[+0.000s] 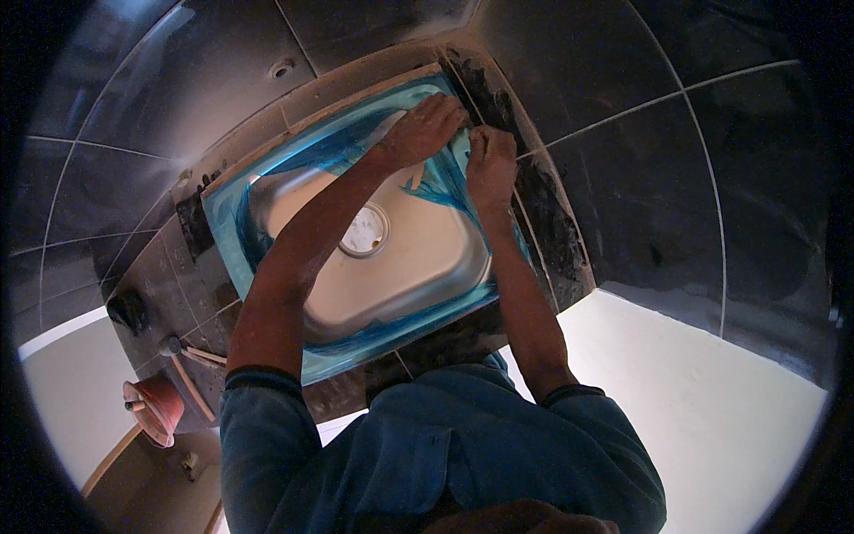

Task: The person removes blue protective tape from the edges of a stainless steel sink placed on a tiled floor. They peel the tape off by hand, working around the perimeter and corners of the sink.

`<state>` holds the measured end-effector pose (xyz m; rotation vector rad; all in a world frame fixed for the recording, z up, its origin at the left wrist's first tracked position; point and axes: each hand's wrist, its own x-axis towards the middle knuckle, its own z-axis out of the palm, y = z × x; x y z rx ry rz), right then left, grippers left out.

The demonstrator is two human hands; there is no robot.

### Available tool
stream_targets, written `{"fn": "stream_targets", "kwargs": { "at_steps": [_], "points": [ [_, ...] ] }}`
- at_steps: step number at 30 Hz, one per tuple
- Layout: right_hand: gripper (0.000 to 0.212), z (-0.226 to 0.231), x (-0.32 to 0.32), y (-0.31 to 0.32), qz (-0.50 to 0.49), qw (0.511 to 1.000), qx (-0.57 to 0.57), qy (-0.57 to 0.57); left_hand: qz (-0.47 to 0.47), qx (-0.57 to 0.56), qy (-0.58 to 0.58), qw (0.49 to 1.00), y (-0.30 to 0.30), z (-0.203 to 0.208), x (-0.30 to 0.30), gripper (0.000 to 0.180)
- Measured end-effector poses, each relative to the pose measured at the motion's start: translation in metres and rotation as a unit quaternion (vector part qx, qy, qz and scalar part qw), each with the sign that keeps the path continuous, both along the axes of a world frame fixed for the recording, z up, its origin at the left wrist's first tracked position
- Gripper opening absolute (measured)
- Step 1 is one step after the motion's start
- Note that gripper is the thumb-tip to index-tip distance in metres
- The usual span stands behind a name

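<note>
A stainless steel sink sits in the tiled counter, its rim covered by blue protective film. The film is torn and bunched around the bowl, so bare metal and the round drain opening show. My left hand reaches across the bowl to the far right corner of the rim, its fingers bent down at the film. Close beside it, my right hand is closed at the film along the right rim. The fingertips of both hands are partly hidden.
Dark wall tiles rise behind and to the right. On the counter's left lie a hammer and a black object. A reddish bucket stands near the left edge. A small round wall fitting shows behind the sink.
</note>
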<state>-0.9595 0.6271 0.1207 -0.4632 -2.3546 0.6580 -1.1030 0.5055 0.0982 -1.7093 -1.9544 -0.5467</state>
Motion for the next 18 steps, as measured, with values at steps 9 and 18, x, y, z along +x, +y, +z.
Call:
{"fn": "stream_targets", "kwargs": {
  "at_steps": [9,18],
  "points": [
    [0.015,0.008,-0.016,0.004,-0.003,0.996,0.028,-0.083,-0.002,0.035,0.006,0.999,-0.002,0.009,0.001,0.041],
    [0.017,0.018,0.003,0.018,0.070,0.996,0.004,-0.053,0.000,-0.019,-0.029,0.999,-0.005,0.001,-0.008,0.042]
  ]
}}
